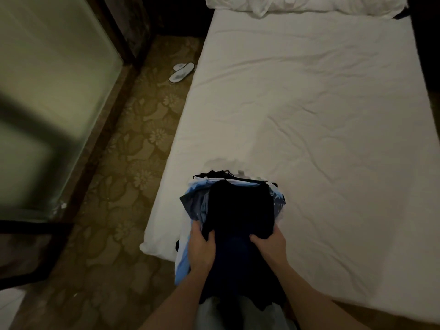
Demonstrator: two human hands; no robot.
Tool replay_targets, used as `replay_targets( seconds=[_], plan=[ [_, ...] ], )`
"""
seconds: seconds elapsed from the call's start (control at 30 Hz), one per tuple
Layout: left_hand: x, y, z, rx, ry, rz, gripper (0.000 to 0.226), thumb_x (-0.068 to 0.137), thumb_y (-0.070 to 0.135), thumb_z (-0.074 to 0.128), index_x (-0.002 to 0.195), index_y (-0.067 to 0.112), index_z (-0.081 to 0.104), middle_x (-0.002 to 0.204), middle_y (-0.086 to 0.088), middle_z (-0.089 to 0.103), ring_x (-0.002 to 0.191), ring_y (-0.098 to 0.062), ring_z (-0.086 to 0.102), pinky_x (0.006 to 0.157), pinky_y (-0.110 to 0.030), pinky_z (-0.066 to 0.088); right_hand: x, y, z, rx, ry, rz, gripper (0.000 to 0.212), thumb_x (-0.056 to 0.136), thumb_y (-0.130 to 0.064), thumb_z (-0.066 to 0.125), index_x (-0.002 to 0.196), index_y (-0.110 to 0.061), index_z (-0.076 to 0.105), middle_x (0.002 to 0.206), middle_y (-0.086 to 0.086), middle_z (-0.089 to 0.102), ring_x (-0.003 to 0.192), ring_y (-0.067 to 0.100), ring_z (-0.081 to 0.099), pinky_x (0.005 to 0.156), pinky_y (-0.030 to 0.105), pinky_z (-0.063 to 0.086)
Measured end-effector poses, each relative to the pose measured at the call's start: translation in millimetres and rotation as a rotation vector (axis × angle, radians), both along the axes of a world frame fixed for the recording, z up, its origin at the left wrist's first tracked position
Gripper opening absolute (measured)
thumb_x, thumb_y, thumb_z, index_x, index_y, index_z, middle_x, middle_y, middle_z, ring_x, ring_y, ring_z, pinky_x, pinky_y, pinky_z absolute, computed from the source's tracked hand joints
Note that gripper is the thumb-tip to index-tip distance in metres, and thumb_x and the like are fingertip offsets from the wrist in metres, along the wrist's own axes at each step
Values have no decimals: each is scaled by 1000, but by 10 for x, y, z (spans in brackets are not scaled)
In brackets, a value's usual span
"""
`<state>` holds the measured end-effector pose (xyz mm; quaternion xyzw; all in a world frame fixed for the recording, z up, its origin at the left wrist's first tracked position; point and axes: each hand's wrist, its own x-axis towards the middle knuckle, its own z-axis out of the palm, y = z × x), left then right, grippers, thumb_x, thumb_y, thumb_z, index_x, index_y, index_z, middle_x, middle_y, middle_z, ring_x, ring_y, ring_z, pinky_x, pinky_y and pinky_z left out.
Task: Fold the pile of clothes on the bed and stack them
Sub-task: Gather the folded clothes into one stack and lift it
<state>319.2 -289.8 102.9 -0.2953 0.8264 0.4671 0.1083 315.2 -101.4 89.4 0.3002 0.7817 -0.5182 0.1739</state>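
A bundle of clothes (238,210), black and dark navy on top with light blue and white pieces beneath, is held over the near left corner of the white bed (309,115). My left hand (202,248) grips the bundle's left side, fingers curled round the dark cloth. On the right side, my right hand (269,244) holds it the same way. The lower layers of the bundle hang down and are partly hidden by my arms.
White pillows (304,3) lie at the head of the bed. A pair of white slippers (181,71) sits on the patterned carpet (133,144) left of the bed. A frosted glass panel (47,91) in a dark frame stands at far left.
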Motion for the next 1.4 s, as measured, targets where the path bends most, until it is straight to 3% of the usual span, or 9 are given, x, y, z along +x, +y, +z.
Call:
replay_targets(
  seconds=[0.1,0.27,0.43,0.57,0.73,0.97,1.1,1.3,1.4],
  plan=[
    [-116,-34,41,117,-69,132,55,86,12,73,131,11,42,122,-11,59,111,-29,58,91,-35,46,38,-75,2,-12,-4,-65,67,72,-13,84,127,-17,47,110,-5,57,108,22,60,87,33,50],
    [-215,-129,-9,-20,-291,-61,80,71,38,87,131,5,47,134,-16,34,131,-32,31,110,-35,29,-79,-104,18,-6,-33,-184,112,52,-35,97,142,-12,35,135,8,52,122,29,53,100,44,49],
    [-169,-164,-45,-178,-313,-209,90,80,50,74,152,22,27,155,-10,23,143,-34,19,117,-48,12,-90,-148,10,102,-84,-101,75,61,-34,89,127,-14,56,120,10,66,108,31,63,90,39,53],
    [-65,-257,-84,-168,-220,-321,66,83,49,64,140,19,48,144,-9,47,137,-31,38,118,-50,13,39,-250,34,276,-46,-33,66,67,-35,82,123,-14,54,116,13,52,114,35,46,96,50,45],
    [16,-272,142,150,-70,-131,84,72,53,55,145,13,39,134,-3,52,124,-23,49,97,-28,34,198,-363,58,180,139,-111,64,74,-17,80,130,-10,50,127,15,50,119,34,49,101,45,44],
    [-66,-444,64,206,-151,-94,70,83,17,76,142,18,38,132,-4,45,118,-23,48,106,-41,42,237,-364,166,103,195,-71,74,83,-18,77,146,-20,39,125,3,63,110,21,60,90,27,47],
    [-44,-442,110,172,-124,-100,66,87,9,71,144,13,39,133,-7,57,123,-27,53,100,-32,39,193,-340,167,31,130,-132,84,76,-20,83,147,-23,37,126,-3,58,110,15,56,94,30,47],
    [2,-435,83,-119,-174,-224,49,84,40,66,127,30,44,119,-1,65,119,-31,55,108,-49,28,169,-225,58,-127,-44,-296,92,61,-19,92,140,-17,44,123,1,61,108,22,61,95,44,53],
    [0,-419,155,84,-101,-166,54,86,26,74,130,21,43,121,0,61,115,-26,57,103,-45,42,218,-134,55,-174,-157,-335,71,59,-22,93,122,-10,63,105,3,69,93,24,68,86,46,58]
  ],
)
